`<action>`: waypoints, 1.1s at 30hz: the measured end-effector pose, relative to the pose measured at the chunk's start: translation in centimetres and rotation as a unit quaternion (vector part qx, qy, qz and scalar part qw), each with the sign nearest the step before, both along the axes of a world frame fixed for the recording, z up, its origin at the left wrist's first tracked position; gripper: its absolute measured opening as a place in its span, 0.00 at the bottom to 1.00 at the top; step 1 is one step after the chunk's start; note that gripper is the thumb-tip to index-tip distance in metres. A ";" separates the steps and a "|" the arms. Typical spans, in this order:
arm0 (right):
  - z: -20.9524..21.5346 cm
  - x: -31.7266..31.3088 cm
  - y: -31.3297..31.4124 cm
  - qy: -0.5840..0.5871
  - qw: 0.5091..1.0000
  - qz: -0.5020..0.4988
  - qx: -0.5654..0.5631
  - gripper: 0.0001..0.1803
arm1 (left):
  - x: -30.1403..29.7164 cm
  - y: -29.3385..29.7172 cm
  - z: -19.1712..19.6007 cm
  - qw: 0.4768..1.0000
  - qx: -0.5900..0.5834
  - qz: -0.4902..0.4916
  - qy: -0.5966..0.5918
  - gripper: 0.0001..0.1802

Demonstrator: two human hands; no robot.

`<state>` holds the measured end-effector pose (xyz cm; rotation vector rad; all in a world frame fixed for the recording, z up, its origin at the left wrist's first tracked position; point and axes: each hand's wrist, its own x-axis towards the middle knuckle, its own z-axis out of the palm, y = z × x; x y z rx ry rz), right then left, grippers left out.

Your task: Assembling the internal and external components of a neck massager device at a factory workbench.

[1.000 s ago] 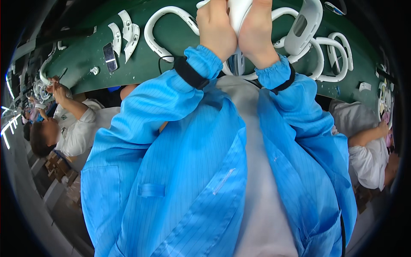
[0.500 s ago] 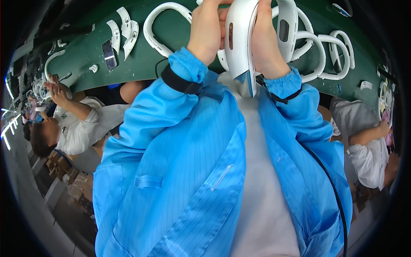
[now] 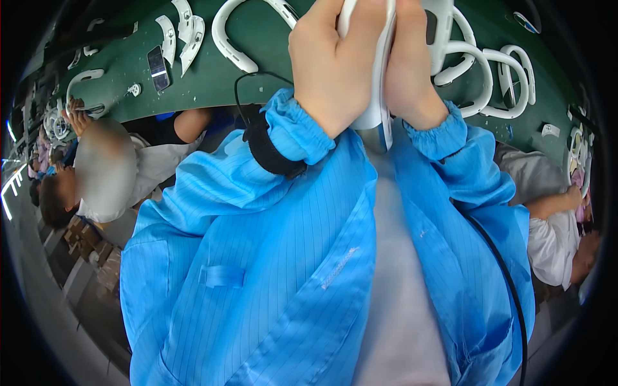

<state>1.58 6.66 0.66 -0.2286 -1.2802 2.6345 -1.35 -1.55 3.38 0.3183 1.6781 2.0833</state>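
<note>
A white curved plastic casing (image 3: 371,117) is pressed between my two hands near the top of the view. My left hand (image 3: 336,72) lies over its left side, the back of the hand towards me and the fingertips hidden. On the opposite side my right hand (image 3: 412,82) rests its palm and fingers along the casing. A narrow tip points down towards my chest. Just right of my right hand is another white casing (image 3: 441,32), partly hidden. A U-shaped white band (image 3: 232,53) lies left of my left hand.
On the green table (image 3: 122,71) lie curved white shells (image 3: 193,44), a dark phone-like object (image 3: 158,68) and a small white part (image 3: 134,89). White loops (image 3: 487,77) lie at right. A black wrist strap (image 3: 269,153) trails a cable. Co-workers sit left and right.
My left hand has moved over the casing's broad side and now covers most of it. The casing has turned edge-on, and both wrists have shifted slightly right and down.
</note>
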 end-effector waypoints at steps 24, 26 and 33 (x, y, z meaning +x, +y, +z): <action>-2.5 -1.0 -0.7 -0.141 0.986 -0.088 -0.019 0.27 | -4.1 0.7 -3.3 0.974 -0.147 -0.077 -0.152 0.32; -0.2 -0.3 -1.0 -0.175 0.984 -0.038 -0.005 0.32 | -5.4 1.6 -0.7 0.971 -0.125 -0.114 -0.170 0.26; -0.7 -0.3 -1.4 -0.121 0.970 -0.065 0.198 0.35 | -4.7 2.0 -2.1 0.978 -0.188 -0.083 -0.022 0.34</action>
